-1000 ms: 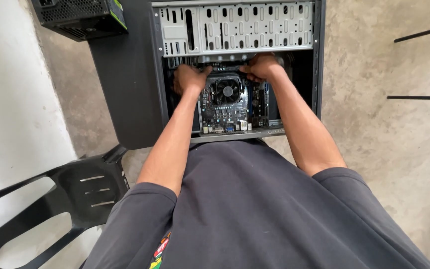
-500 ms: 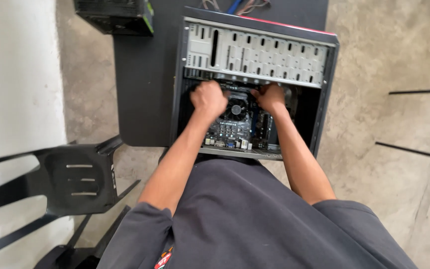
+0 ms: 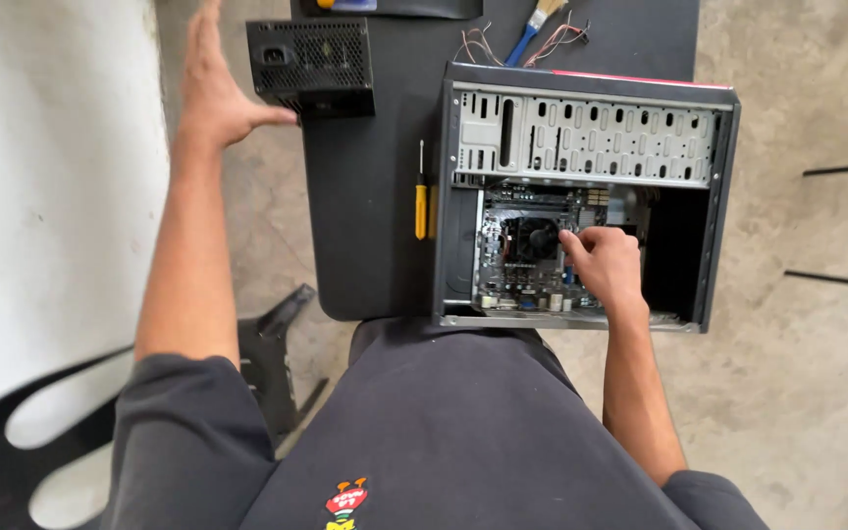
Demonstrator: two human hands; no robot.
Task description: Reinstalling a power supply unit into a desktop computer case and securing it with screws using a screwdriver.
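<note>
Motherboard (image 3: pixel 527 260) sits flat inside the open computer case (image 3: pixel 581 191) on the black counter (image 3: pixel 365 196). Your right hand (image 3: pixel 606 265) rests on it beside the cooler fan (image 3: pixel 534 238), fingers curled together; whether they pinch anything, you cannot tell. Pressing there could flex the board or bend a pin. Your left hand (image 3: pixel 213 93) stretches out, fingers spread apart, thumb just touching the power supply (image 3: pixel 311 56) beyond the case; a nudge could slide it off the counter's edge.
</note>
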